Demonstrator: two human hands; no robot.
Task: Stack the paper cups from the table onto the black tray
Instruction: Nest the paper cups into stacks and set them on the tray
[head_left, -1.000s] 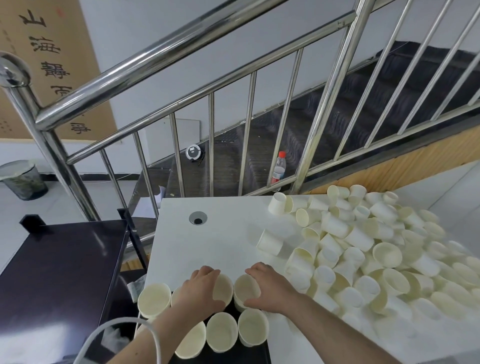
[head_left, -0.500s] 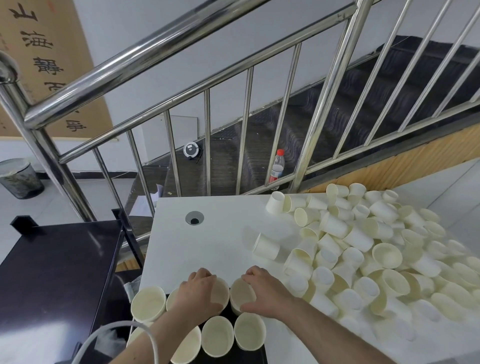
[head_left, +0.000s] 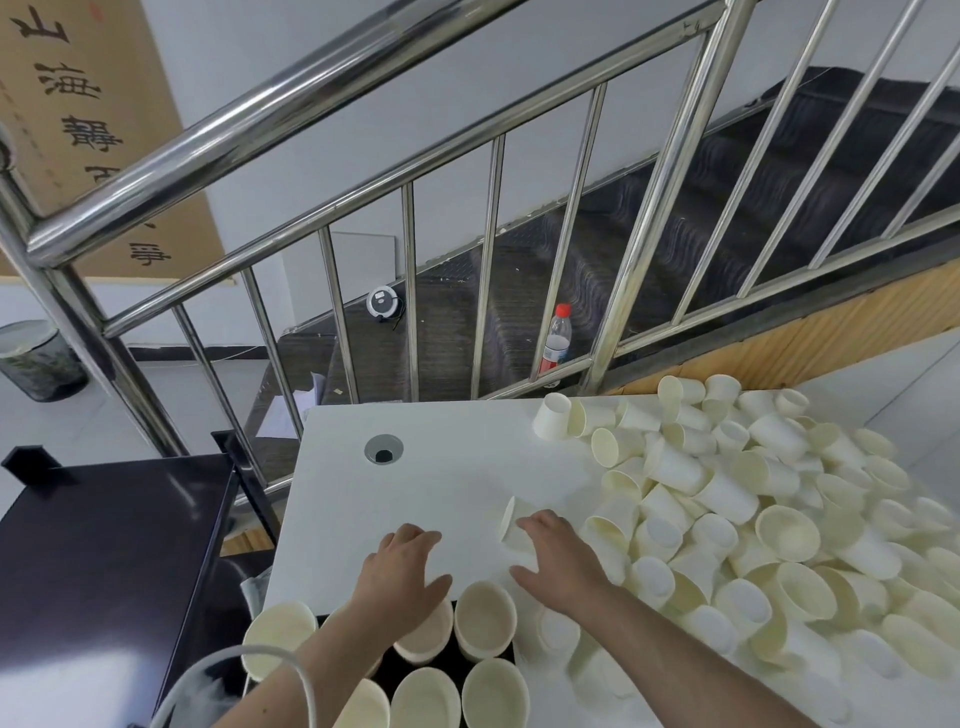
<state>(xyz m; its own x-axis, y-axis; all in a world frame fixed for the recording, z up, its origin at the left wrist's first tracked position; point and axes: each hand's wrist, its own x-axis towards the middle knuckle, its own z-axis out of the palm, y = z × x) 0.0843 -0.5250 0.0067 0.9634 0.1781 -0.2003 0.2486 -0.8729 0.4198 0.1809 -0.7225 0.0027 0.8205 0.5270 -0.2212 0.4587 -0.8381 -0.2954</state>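
Head view: a white rectangular table (head_left: 457, 467) fills the middle and lower right of the frame, with one round grey cable hole (head_left: 384, 449) near its upper left corner. A loose heap of cream paper cups (head_left: 753, 519), too many to count and mostly lying on their sides, covers the right half of the table. At the lower centre, a black tray (head_left: 447, 657) sits at the near edge of the table, only a dark strip of it showing between the cups. Six upright cream cups show on the tray: three in the upper row, among them a far-left cup (head_left: 279, 636) and a right cup (head_left: 485, 618), and three in the bottom row, cut by the frame edge.

The left hand (head_left: 402, 577) lies palm down with fingers loosely spread, holding nothing, over the middle cup of the upper row. The right hand (head_left: 558, 558) reaches toward a single paper cup lying on its side (head_left: 511, 522) at the heap's left edge; its fingers rest over this cup, but whether they grip it I cannot tell.

In the upper frame stands a steel stair railing (head_left: 332, 88). One clear plastic bottle with a red cap (head_left: 556, 340) stands behind it, on dark steps.
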